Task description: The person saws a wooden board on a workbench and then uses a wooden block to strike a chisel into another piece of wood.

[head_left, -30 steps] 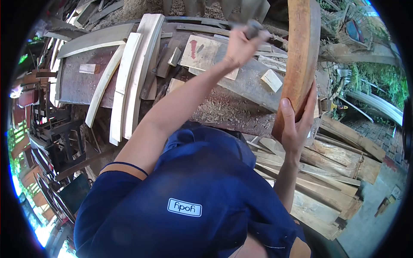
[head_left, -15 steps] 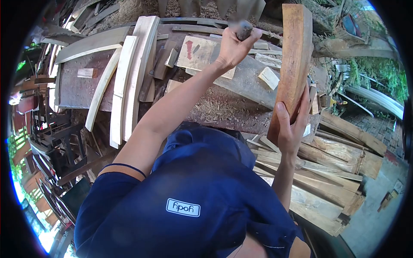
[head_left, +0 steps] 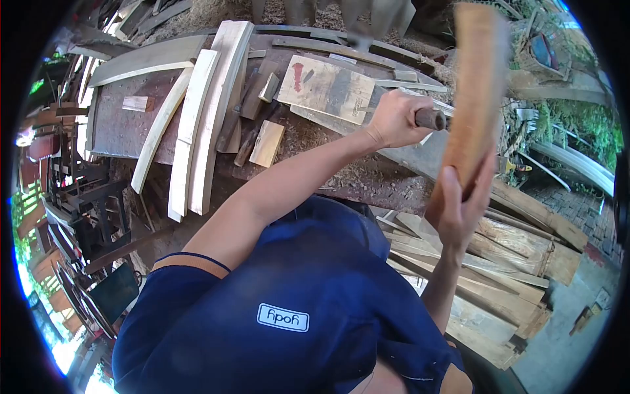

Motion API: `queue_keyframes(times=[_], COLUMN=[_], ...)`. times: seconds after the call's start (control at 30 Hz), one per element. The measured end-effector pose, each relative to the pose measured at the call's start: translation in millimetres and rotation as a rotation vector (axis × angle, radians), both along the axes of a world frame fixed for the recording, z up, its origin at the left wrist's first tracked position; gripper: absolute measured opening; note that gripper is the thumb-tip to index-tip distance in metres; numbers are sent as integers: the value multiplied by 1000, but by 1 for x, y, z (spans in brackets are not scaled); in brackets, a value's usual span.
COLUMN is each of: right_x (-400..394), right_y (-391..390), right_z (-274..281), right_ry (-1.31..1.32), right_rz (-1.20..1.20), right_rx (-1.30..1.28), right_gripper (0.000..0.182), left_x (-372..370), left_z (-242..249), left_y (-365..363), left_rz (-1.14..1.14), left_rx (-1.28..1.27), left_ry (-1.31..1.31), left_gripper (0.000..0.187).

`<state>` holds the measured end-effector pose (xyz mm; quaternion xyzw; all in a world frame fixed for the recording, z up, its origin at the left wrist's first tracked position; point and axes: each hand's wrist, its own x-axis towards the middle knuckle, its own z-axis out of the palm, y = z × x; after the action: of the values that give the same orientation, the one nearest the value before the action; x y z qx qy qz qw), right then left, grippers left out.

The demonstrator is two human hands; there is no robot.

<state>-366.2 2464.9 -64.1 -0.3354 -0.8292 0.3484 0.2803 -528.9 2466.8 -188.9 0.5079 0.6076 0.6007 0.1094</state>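
My left hand (head_left: 401,118) is wrapped round a dark, round wooden handle (head_left: 431,119), whose blunt end faces me. Whatever is at the handle's other end cannot be made out. Close beside it on the right, my right hand (head_left: 464,205) grips the lower part of a thick, slightly curved brown wooden board (head_left: 478,98). The board stands nearly upright, its top smeared by motion. Below and left of the handle, a flat wooden block (head_left: 328,88) with a red mark lies on the workbench (head_left: 111,134).
Long pale curved boards (head_left: 220,111) lie across the bench's left part. A small wood block (head_left: 268,143) and sawdust are nearer me. Stacked planks (head_left: 499,289) lie at lower right. Dark metal frames (head_left: 92,210) stand at the left, a basket (head_left: 545,56) at upper right.
My left hand has moved right and nearer to me with the handle, coming close to the board. My right hand and the board have shifted a little to the right.
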Motion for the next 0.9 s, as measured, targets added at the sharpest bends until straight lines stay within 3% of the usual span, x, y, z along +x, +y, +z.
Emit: queue_keyframes(times=[0.07, 0.1, 0.2, 0.3, 0.37, 0.43, 0.53, 0.9], right_x=[2, 2, -6, -5, -3, -1, 4, 7], right_y=[-4, -5, -5, -4, -6, -3, -1, -7], right_z=[2, 1, -3, -7, -8, -12, -13, -16], right_ry=[251, 253, -110, -109, -91, -17, -1, -28], right_rz=[-65, -68, 79, 65, 31, 15, -3, -22], right_rx=[-8, -11, 102, 78, 12, 48, 35, -36], right_gripper=[75, 75, 75, 76, 77, 79, 80, 79], left_x=[1, 1, -2, -15, -35, -62, -77, -56], left_z=[-3, -3, -4, 11, 9, 5, 7, 7], left_y=[-1, 0, -1, -3, 5, 6, -1, -4], left_rz=[12, 11, -38, -10, -16, 37, -12, 46], left_rx=[-8, -6, 50, -24, 108, 84, 155, 51], left_ry=[8, 21, -110, -293, -435, -692, -808, -660], left_gripper=[19, 18, 18, 17, 12, 27, 31, 31])
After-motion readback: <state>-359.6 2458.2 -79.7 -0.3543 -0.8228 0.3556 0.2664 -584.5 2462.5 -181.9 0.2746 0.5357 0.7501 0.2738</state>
